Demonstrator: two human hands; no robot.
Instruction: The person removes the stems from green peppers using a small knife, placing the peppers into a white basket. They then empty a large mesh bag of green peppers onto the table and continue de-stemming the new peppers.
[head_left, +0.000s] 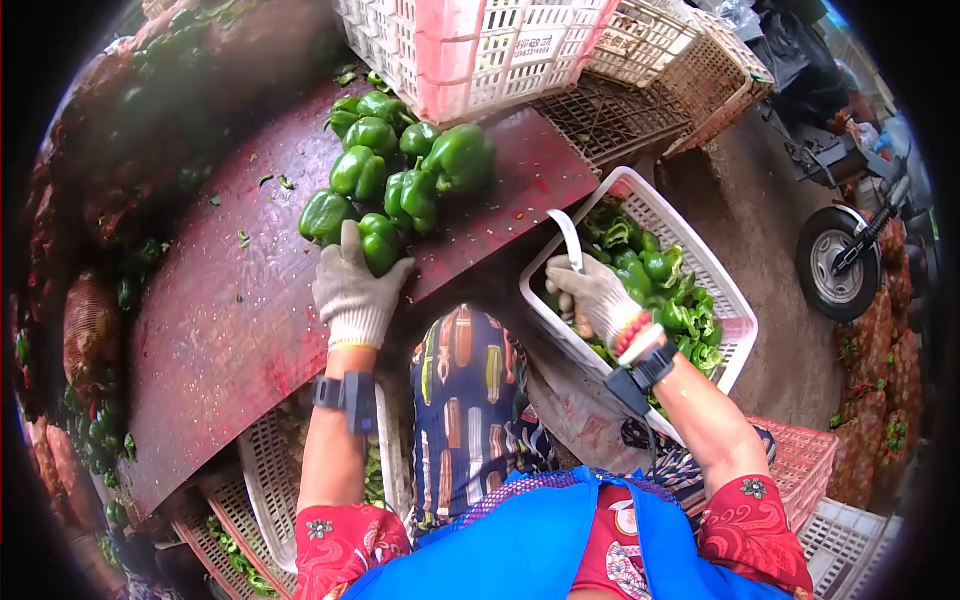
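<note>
My left hand (358,288), in a pale knit glove, has its thumb and fingers around a green bell pepper (380,245) at the near edge of the dark red tabletop (235,330). Just beyond it lies a cluster of several whole peppers (370,165). My right hand (592,292), gloved too, grips a small knife with a curved blade (568,238); its handle is mostly hidden in the fist. That hand is over a white plastic crate (740,300) holding cut green pepper pieces (690,315).
A tall white and pink crate (470,60) stands at the table's far end, with brown crates (690,85) beside it. More crates (270,490) sit below the table at left. Netted sacks (95,325) line the left side. A wheel (840,264) stands at right.
</note>
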